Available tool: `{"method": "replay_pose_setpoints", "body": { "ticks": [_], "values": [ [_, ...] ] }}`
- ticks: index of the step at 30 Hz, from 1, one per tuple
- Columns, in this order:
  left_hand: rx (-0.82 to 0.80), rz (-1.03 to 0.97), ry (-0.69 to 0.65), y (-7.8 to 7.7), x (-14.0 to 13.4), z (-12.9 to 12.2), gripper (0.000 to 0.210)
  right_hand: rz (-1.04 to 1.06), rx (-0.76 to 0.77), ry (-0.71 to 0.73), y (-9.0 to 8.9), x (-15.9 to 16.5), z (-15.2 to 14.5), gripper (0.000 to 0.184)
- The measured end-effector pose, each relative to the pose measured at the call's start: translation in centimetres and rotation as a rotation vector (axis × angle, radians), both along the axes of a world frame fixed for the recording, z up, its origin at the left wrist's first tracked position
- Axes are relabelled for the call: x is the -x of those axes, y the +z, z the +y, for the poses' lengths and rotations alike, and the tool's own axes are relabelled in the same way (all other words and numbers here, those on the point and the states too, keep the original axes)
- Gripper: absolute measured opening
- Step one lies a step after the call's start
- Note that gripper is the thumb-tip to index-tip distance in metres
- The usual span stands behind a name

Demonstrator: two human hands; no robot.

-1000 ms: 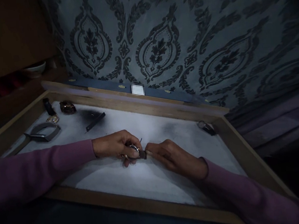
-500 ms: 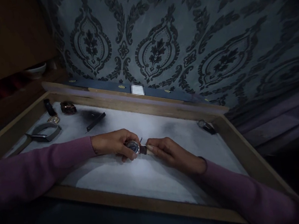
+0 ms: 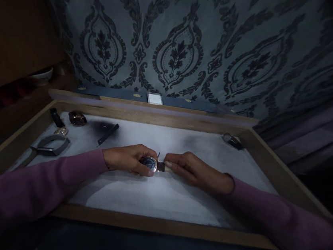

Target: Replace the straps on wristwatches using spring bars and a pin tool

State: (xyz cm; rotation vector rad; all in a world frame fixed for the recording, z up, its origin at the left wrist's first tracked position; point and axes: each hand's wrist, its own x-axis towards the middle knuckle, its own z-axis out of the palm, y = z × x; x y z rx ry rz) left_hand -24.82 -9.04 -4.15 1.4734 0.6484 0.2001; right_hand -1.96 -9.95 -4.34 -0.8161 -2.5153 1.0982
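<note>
A wristwatch (image 3: pixel 149 164) with a round dark dial and shiny case is held over the white-lined bottom of a wooden tray (image 3: pixel 154 228). Around the case, the thumb and fingers of my left hand (image 3: pixel 132 159) are closed. My right hand (image 3: pixel 188 168) pinches the short brown strap (image 3: pixel 161 166) on the right side of the case; the strap's far end is hidden by the fingers. A thin dark piece sticks up between the two hands, too small to name.
At the tray's left lie a watch with a dark strap (image 3: pixel 60 131), a reddish-brown shiny watch (image 3: pixel 77 118) and a grey looped band (image 3: pixel 53 146). A dark flat strip (image 3: pixel 108 134) rests behind my left hand. Another watch (image 3: pixel 232 140) lies by the right wall. Patterned wallpaper rises behind.
The watch face has tilted slightly, so its dial shows more clearly. Both hands keep their hold in nearly the same place; the whole view has shifted a little.
</note>
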Motion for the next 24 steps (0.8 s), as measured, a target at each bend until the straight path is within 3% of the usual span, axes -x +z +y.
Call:
{"method": "replay_pose_setpoints", "body": {
  "ticks": [8, 15, 24],
  "values": [
    [0.027, -0.021, 0.050, -0.5, -0.1, -0.1, 0.024, -0.055, -0.024, -0.046, -0.3, -0.3, 0.0, 0.039],
    [-0.008, -0.002, 0.082, -0.4, -0.4, -0.3, 0.022, -0.074, -0.194, -0.089, -0.6, 0.1, -0.3, 0.041],
    [0.079, -0.061, 0.161, -0.3, -0.7, -0.6, 0.028, 0.062, 0.045, -0.169, -1.1, 0.5, -0.5, 0.045]
  ]
}}
